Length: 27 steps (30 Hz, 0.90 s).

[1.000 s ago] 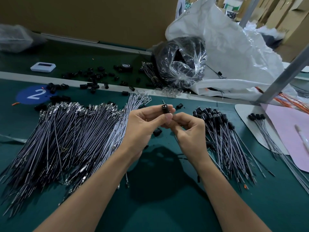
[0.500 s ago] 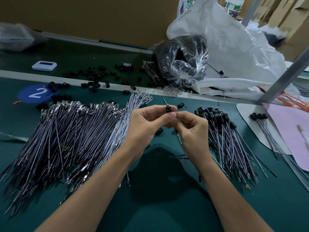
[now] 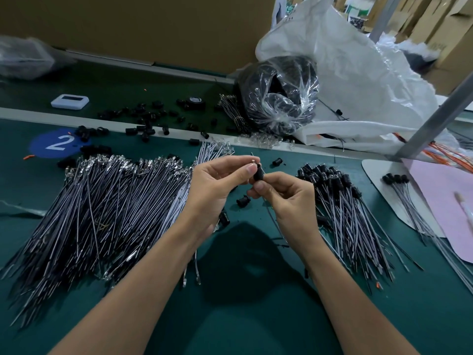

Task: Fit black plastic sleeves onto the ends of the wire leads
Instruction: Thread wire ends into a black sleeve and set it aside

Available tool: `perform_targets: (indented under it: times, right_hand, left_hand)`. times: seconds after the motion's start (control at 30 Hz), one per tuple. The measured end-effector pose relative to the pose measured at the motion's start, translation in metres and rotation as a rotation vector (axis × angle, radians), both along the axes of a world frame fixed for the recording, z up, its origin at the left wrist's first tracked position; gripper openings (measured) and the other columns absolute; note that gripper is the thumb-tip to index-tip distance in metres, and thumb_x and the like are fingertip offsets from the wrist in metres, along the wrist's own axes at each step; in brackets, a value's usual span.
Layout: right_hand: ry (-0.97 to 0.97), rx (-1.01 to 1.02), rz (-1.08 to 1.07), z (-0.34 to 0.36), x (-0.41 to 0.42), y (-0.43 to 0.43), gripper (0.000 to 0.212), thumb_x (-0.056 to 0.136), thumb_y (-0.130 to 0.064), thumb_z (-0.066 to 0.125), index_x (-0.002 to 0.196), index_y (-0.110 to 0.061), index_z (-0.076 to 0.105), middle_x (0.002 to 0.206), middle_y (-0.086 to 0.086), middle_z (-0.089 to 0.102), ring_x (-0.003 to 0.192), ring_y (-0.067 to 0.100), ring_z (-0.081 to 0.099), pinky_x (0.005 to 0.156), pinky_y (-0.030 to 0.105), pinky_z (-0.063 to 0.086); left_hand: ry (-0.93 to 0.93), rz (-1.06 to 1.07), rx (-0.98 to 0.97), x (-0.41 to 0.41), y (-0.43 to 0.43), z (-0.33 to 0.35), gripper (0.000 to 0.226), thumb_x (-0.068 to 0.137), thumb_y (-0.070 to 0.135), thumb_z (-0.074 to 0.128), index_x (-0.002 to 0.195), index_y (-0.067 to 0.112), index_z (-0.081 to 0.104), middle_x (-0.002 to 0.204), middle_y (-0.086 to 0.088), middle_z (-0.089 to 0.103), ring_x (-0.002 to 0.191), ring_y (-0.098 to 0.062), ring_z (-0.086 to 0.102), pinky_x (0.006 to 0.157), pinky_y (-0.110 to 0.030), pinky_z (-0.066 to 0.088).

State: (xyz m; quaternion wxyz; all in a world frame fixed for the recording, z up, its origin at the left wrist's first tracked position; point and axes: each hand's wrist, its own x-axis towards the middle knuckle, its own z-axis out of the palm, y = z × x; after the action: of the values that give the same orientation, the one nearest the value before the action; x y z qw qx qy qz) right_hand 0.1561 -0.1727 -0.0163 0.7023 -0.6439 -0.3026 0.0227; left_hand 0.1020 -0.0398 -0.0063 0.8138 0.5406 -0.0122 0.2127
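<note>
A: What did we see change in that last second?

B: A second earlier our left hand (image 3: 217, 185) had the sleeve (image 3: 258, 174) buried between thumb and forefinger, with only its top showing. By this moment the sleeve stood out in the open between the two hands, tilted, with most of its black body visible.

A: And the wire lead (image 3: 253, 162)?

B: A glint of metal showed at the sleeve's upper end, with a thin tip poking above it. We judged the lead had gone through the sleeve, so this piece was nearly seated. Whether it was fully home we couldn't tell.

A: How were our hands set?

B: Both were raised above the bench (image 3: 243, 316), fingertips almost meeting. The left thumb and forefinger were pinched together on the lead's metal end, right at the sleeve's top. Our right hand (image 3: 289, 198) was clamped on the sleeve's lower end with thumb and forefinger, its other fingers curled beneath.

A: Where did that leave the job?

B: The pile of bare leads (image 3: 107, 201) on the left was far bigger than the sleeved bunch (image 3: 340, 201) on the right, so plenty remained.
</note>
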Motion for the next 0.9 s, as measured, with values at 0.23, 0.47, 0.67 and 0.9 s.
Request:
perform_targets:
  times: [0.23, 0.47, 0.67, 0.9]
  right_hand:
    - [0.07, 0.0, 0.084, 0.002, 0.0, -0.002, 0.014, 0.076, -0.015, 0.07, 0.087, -0.006, 0.072, 0.073, 0.003, 0.075, 0.069, 0.012, 0.072, 0.071, 0.017, 0.053]
    - [0.102, 0.005, 0.094, 0.002, 0.001, -0.002, 0.015, 0.076, -0.014, 0.07, 0.089, -0.006, 0.072, 0.074, 0.005, 0.075, 0.071, 0.013, 0.072, 0.071, 0.018, 0.053]
    - [-0.102, -0.08, -0.083, 0.0, -0.002, 0.0, 0.018, 0.08, -0.003, 0.073, 0.082, -0.021, 0.072, 0.074, -0.009, 0.075, 0.071, 0.008, 0.072, 0.069, 0.016, 0.053]
    - [-0.133, -0.116, -0.155, -0.002, -0.002, 0.0, 0.006, 0.081, -0.003, 0.074, 0.085, -0.009, 0.075, 0.076, 0.002, 0.076, 0.071, 0.017, 0.073, 0.07, 0.024, 0.057]
  left_hand:
    - [0.005, -0.061, -0.061, -0.002, 0.003, 0.002, 0.014, 0.062, 0.018, 0.079, 0.076, 0.017, 0.08, 0.081, -0.003, 0.076, 0.073, -0.013, 0.071, 0.069, -0.021, 0.055]
    - [-0.002, -0.035, -0.065, -0.001, 0.001, 0.002, 0.012, 0.069, 0.017, 0.073, 0.078, 0.017, 0.08, 0.083, -0.003, 0.076, 0.075, -0.012, 0.07, 0.067, -0.02, 0.055]
    - [0.038, 0.065, -0.088, 0.001, -0.005, -0.004, 0.013, 0.072, 0.019, 0.075, 0.084, 0.016, 0.08, 0.09, -0.01, 0.076, 0.083, -0.016, 0.071, 0.076, -0.024, 0.055]
    - [0.037, 0.073, -0.088, 0.001, -0.007, -0.004, 0.006, 0.079, 0.01, 0.069, 0.08, 0.015, 0.074, 0.09, -0.016, 0.075, 0.082, -0.022, 0.071, 0.075, -0.028, 0.056]
